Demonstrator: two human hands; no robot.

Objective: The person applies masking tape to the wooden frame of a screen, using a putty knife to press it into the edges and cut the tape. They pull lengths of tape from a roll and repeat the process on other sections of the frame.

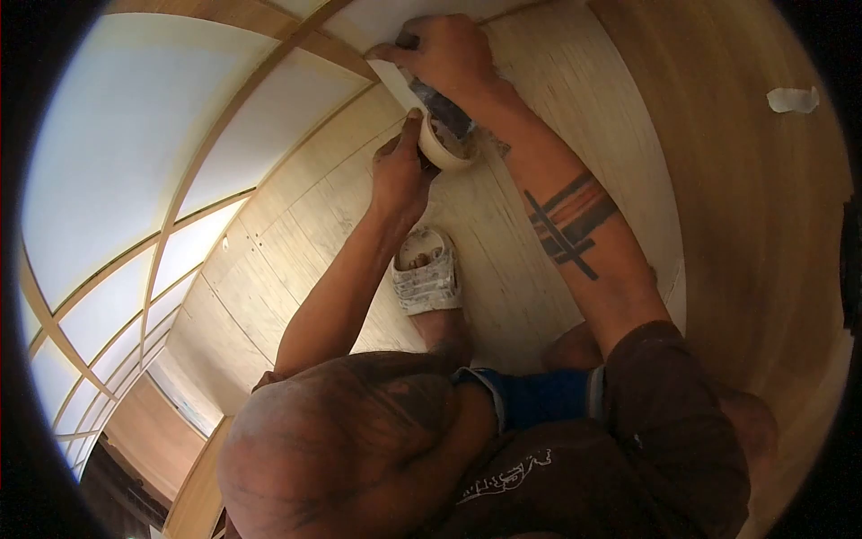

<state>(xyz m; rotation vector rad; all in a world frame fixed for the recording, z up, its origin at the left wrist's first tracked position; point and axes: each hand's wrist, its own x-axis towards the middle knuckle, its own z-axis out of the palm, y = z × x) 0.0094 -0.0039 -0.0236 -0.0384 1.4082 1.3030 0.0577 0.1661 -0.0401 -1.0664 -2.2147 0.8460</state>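
Observation:
My left hand [402, 171] is wrapped round a small pale bowl [455, 160], its thumb up at the rim. Some greyish material shows inside the bowl, but its texture is unclear. Above it, my right hand [444, 56] is closed on a flat scraper-like tool [395, 83] with a pale, straight-edged face. A dark, smeared flat piece [442, 106] lies between that hand and the bowl; whether it belongs to the tool I cannot tell. Both hands are close to the lower edge of a wood-framed panel.
A wooden lattice with white panels [112, 153] runs along the left. Pale boards [296, 220] lie underfoot, with my sandalled foot [426, 274] below the bowl. At right stands a brown wood surface [727, 180] bearing a small whitish scrap [793, 100].

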